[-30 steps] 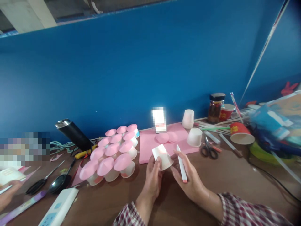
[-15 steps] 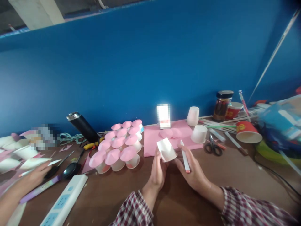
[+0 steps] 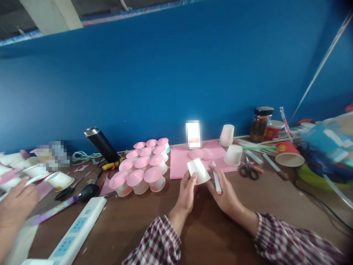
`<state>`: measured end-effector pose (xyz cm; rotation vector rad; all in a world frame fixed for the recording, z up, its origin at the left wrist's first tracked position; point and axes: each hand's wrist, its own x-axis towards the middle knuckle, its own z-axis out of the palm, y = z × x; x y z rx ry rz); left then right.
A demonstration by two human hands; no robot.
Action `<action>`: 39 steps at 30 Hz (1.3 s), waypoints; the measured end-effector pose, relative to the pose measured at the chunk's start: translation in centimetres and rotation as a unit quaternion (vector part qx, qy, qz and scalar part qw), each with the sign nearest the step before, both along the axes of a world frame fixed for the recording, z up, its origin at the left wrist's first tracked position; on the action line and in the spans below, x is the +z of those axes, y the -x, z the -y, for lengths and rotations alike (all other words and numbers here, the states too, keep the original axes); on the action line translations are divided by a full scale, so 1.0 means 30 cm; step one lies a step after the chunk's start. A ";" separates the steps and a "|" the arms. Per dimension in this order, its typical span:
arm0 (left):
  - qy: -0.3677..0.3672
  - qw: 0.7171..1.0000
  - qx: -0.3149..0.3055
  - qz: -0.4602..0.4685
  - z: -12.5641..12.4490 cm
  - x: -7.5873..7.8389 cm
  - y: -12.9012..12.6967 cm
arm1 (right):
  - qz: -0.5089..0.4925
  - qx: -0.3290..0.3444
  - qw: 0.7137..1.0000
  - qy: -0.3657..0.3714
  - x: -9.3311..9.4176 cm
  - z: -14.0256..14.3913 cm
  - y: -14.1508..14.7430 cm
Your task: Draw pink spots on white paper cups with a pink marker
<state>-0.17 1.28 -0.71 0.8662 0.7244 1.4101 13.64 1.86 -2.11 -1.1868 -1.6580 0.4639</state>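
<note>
at twelve o'clock from my wrists, just above the tabletop (image 3: 248,206), my left hand (image 3: 187,193) has its grip closed on a small white paper cup (image 3: 199,171), tilted with its base toward me. my right hand (image 3: 224,193) is closed around a white marker (image 3: 216,179), tip down. i'd judge it best to steady the cup firmly before marking, so the thin wall doesn't buckle.

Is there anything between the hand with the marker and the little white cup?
Nothing visible. The left hand holds the white cup tilted, and the right hand, holding the marker, sits right beside it with only a small open gap between them.
</note>
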 end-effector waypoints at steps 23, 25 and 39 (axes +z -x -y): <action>0.005 1.000 0.015 -0.009 0.002 0.000 0.003 | -0.029 0.064 0.997 0.034 0.020 0.019 0.010; 0.010 1.000 0.017 -0.005 0.002 0.000 0.003 | -0.031 0.064 0.997 0.032 0.017 0.019 0.011; 0.051 0.996 0.016 0.065 -0.002 0.006 0.006 | -0.029 0.055 0.998 0.020 0.026 0.032 0.010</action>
